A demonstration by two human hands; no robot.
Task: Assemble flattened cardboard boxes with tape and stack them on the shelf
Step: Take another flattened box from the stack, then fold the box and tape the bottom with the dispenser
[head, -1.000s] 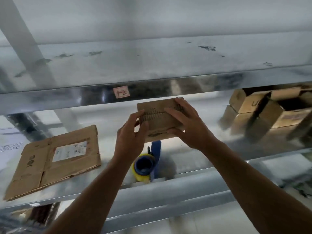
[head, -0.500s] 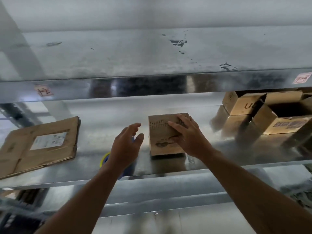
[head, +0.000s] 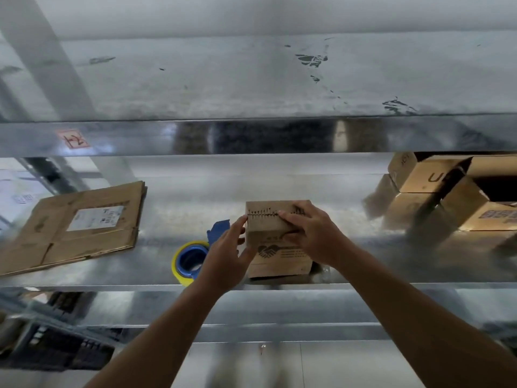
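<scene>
On shelf (head: 363,275) near edge, centre: small box (head: 275,242) upright, tape dispenser (head: 193,256) just left. Left hand (head: 228,256) fingers loosely curled against left side, right hand (head: 310,236) fingers pressing top seam. Best to steady both sides, press flaps flush before taping.

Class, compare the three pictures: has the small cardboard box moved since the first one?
Yes. The small cardboard box was held up against the upper shelf edge; now it sits lower, resting on the shelf surface beside the tape roll.
</scene>
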